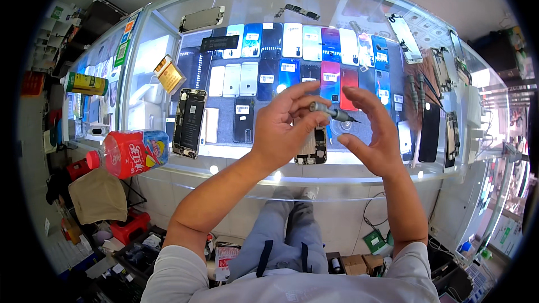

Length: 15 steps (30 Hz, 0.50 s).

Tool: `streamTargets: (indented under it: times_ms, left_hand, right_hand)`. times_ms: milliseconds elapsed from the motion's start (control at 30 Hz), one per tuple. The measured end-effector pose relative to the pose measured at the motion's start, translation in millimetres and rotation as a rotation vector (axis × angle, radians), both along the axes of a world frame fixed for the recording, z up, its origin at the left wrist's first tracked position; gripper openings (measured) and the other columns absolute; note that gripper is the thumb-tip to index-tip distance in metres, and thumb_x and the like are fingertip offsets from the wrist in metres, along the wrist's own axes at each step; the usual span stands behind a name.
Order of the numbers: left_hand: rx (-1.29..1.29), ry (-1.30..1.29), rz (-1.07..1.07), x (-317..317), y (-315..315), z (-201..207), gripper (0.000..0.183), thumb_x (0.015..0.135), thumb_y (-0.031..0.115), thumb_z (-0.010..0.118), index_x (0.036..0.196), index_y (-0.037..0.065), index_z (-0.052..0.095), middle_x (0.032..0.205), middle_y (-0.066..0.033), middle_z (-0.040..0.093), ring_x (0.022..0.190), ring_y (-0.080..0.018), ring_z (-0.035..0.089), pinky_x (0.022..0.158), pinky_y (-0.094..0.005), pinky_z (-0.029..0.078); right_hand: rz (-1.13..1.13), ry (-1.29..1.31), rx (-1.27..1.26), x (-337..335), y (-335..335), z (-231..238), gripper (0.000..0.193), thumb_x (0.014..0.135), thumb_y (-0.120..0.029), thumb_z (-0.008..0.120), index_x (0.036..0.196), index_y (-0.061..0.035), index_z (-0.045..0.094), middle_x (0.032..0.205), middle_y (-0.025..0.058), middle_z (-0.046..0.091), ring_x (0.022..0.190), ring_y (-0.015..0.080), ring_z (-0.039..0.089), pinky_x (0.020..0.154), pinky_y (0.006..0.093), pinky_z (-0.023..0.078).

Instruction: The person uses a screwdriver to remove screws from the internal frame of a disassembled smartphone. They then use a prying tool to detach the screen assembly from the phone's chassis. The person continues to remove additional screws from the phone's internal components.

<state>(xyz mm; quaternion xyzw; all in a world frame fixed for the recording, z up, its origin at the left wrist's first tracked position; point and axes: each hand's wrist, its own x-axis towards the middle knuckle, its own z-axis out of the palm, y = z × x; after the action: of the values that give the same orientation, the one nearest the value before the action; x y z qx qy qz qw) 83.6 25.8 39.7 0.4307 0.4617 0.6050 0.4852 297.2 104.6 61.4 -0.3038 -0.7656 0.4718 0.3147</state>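
Observation:
My left hand (281, 132) is closed around a small grey screwdriver (339, 114), pinched between thumb and fingers. The tool's dark tip points right, toward my other hand. Beside that tip, my right hand (377, 140) is held open, its thumb and fingers curved apart with nothing between them. Below both hands an opened phone (311, 154) lies on the glass counter, its upper part hidden behind my left hand. Another opened phone with a black battery (190, 123) rests farther left.
The glass display case (314, 175) holds several phones in rows. On its top, a red-capped bottle (135, 154) lies on its side at left, near an open cigarette pack (169, 74). A loose battery (219, 43), a phone screen (405, 39) and more screwdrivers (416, 92) lie around.

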Motion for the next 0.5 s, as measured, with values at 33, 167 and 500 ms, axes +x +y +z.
streamTargets:
  times_ms: [33,167,500]
  left_hand:
    - [0.02,0.036,0.002,1,0,1,0.051,0.099,0.0,0.072,0.146,-0.001,0.05,0.123,-0.0213,0.074,0.098,-0.0204,0.077,0.086,-0.0299,0.061]
    - [0.118,0.251,0.045,2,4,7,0.061,0.094,-0.001,0.077,0.146,0.0,0.046,0.121,-0.0181,0.077,0.094,-0.0143,0.075,0.085,-0.0263,0.058]
    - [0.319,1.158,-0.251,-46,-41,8,0.061,0.085,0.039,0.085,0.133,0.008,0.065,0.143,-0.0133,0.062,0.128,-0.0342,0.061,0.11,-0.0498,0.046]
  right_hand:
    - [0.028,-0.044,0.03,-2,3,1,0.066,0.085,-0.008,0.083,0.145,-0.0057,0.057,0.139,0.0145,0.066,0.13,0.028,0.065,0.106,0.0396,0.052]
    - [0.012,-0.147,0.125,-11,8,2,0.051,0.089,-0.006,0.081,0.138,-0.0028,0.064,0.121,0.0143,0.076,0.108,0.0267,0.076,0.093,0.0365,0.058]
    - [-0.059,0.437,-0.234,-9,54,11,0.07,0.103,-0.005,0.059,0.164,-0.0018,0.026,0.116,0.0154,0.067,0.11,0.0335,0.075,0.098,0.0462,0.062]
